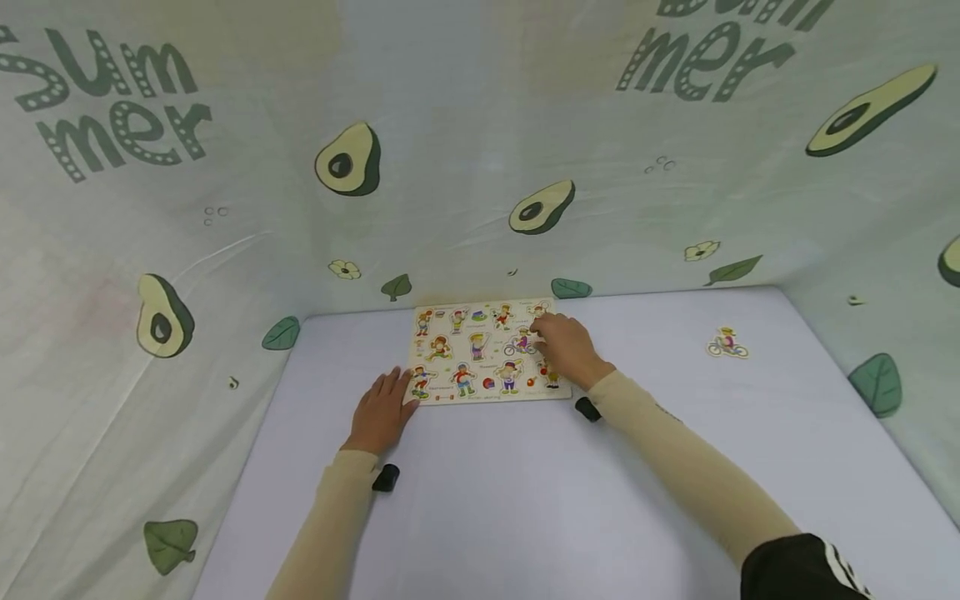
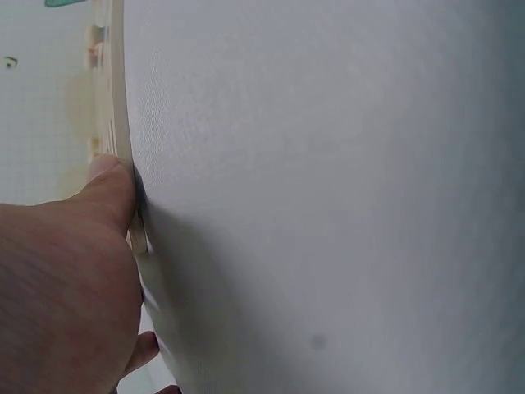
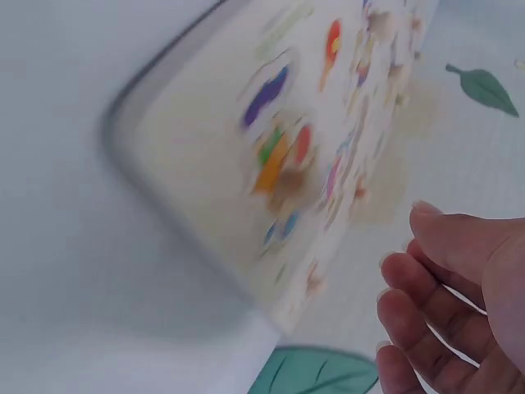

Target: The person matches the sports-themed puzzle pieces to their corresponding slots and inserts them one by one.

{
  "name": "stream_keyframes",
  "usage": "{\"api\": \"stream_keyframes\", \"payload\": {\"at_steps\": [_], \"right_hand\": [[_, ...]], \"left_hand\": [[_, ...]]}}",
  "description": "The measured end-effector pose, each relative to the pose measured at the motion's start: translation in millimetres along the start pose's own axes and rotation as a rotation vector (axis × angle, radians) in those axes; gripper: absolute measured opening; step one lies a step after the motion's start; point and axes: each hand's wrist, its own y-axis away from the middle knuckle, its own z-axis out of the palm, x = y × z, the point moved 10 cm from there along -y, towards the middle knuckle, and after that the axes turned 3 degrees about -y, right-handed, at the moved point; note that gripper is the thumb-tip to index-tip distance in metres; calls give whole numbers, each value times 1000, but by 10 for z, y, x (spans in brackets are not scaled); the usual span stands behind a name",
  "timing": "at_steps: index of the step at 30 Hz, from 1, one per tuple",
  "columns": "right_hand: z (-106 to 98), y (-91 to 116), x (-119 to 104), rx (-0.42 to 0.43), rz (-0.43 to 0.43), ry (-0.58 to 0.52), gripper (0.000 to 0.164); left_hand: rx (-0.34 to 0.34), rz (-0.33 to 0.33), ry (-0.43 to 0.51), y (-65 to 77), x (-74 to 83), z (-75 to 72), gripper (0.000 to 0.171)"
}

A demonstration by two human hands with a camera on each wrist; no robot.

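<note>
A wooden peg puzzle board [image 1: 483, 372] with several sport-figure pieces lies at the back of the table. My left hand [image 1: 381, 412] rests at its front left corner, with the fingers stretched along the left side. In the left wrist view, the thumb [image 2: 111, 185] lies against the board's edge. My right hand [image 1: 567, 346] is over the board's right part, beside a cyclist figure [image 1: 521, 342]. In the right wrist view, its loosely bent fingers [image 3: 410, 320] stand apart from the thumb, with nothing between them. Another cyclist piece [image 1: 727, 343] lies off the board, to the right.
The white table [image 1: 480, 500] meets a hanging cloth [image 1: 450, 167] printed with avocados and leaves at its back and sides. Dark wrist devices [image 1: 386, 477] show beside both wrists. The board's far edge is close to the cloth.
</note>
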Motion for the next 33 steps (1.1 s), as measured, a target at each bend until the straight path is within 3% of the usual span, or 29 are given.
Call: {"api": "stream_keyframes", "payload": {"at_steps": [24, 33], "right_hand": [[-781, 1042, 1430, 210, 101, 75, 24], [-956, 1304, 1886, 213, 165, 97, 26]], "left_hand": [[2, 5, 6, 24, 32, -51, 61], [-16, -9, -6, 12, 15, -20, 62]]}}
